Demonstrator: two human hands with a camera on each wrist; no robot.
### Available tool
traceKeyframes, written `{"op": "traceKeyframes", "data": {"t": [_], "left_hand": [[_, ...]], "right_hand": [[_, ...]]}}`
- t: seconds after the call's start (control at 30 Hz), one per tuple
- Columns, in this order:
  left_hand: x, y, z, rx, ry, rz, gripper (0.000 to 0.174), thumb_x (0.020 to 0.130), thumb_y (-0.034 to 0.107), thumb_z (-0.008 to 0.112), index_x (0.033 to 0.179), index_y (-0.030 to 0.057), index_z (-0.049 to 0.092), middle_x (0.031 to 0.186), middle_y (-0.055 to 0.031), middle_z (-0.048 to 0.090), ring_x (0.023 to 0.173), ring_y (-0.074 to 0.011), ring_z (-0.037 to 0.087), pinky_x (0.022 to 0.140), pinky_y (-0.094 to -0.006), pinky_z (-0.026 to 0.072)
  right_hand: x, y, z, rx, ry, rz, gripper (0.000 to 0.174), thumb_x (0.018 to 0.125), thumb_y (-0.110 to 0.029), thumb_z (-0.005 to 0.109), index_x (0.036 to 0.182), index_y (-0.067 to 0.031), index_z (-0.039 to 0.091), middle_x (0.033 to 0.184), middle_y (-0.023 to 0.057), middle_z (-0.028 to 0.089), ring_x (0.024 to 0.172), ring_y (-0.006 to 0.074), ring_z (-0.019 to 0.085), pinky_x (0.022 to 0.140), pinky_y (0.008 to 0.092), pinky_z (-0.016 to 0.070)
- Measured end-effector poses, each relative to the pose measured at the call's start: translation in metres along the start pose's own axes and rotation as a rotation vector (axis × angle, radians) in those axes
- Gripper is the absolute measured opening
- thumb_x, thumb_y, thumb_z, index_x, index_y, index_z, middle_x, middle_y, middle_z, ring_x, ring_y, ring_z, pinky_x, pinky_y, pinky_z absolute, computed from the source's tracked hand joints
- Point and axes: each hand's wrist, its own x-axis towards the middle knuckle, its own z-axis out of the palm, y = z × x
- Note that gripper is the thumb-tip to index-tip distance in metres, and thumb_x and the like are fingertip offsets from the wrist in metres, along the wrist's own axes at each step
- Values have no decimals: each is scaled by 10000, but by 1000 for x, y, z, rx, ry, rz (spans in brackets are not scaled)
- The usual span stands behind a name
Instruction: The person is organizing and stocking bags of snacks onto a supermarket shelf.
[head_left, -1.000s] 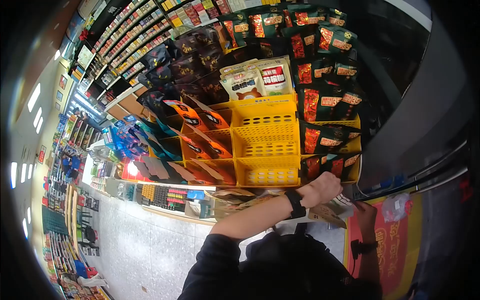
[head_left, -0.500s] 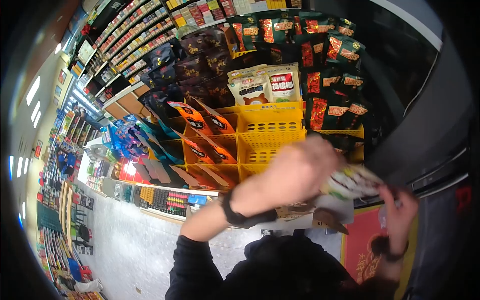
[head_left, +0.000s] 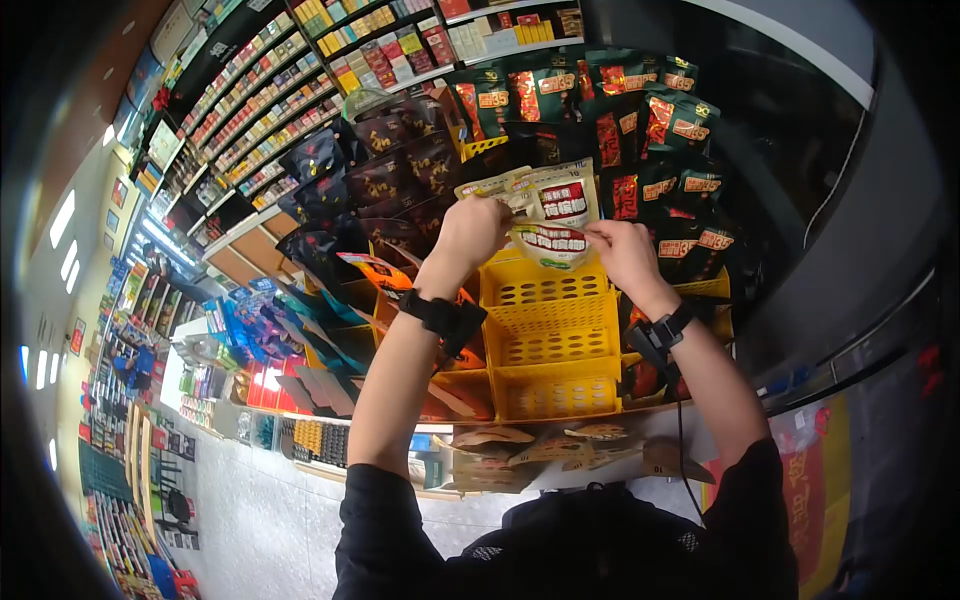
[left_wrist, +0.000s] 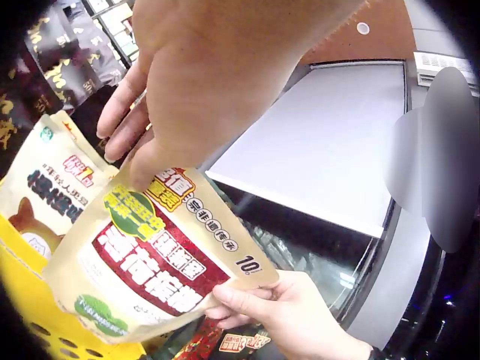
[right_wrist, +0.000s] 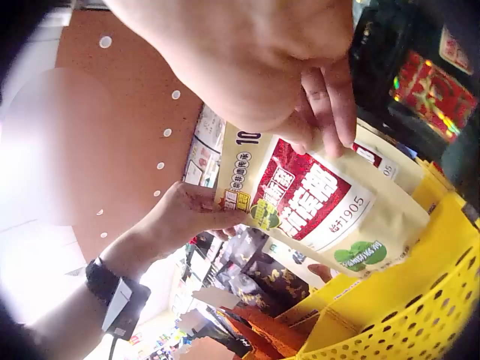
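Note:
Between both hands is a cream snack pouch (head_left: 552,246) with a red label and a green leaf print. My left hand (head_left: 474,236) pinches its upper left corner, and my right hand (head_left: 627,258) pinches the other side. In the left wrist view the pouch (left_wrist: 154,274) faces the camera, with the right thumb on its front edge. The right wrist view shows the pouch (right_wrist: 337,206) tilted over the yellow rack. A pouch with a bear print (left_wrist: 45,195) stands just behind it in the rack; another red-labelled pouch (head_left: 562,203) stands there too.
The yellow perforated rack (head_left: 552,345) has bare compartments below the hands. Dark green pouches (head_left: 690,190) stand to the right, black pouches (head_left: 385,170) and orange packs (head_left: 375,270) to the left. Below the rack's front edge, more packs (head_left: 580,455) lie on a light surface.
Both hands have risen from the lower right to the middle of the rack, bringing the pouch along. Now they hold it upright from two sides, in front of the cream pouches.

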Motion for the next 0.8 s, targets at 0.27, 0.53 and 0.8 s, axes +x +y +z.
{"op": "traceKeyframes", "data": {"t": [0.27,0.53,0.8], "left_hand": [[2,2,62,274,-164,107,187,846,91,579,917,139,746,840,-86,721,814,-277,708,734,-391,568],[11,19,81,244,-130,107,161,849,84,588,841,127,742,869,-81,729,840,-262,719,744,-354,575],[-17,51,14,346,-290,40,146,802,28,631,900,107,705,888,-83,712,842,-238,714,734,-333,584]], "right_hand": [[-10,15,14,-135,-110,61,151,872,-111,656,988,-52,732,849,243,669,813,418,661,727,459,543],[-17,23,9,-204,-194,110,170,864,-87,670,1016,-33,726,860,241,673,841,403,663,750,450,543],[-62,-15,-58,-167,-189,29,276,835,-60,714,1107,-18,690,907,230,689,811,371,687,698,399,546]]}}
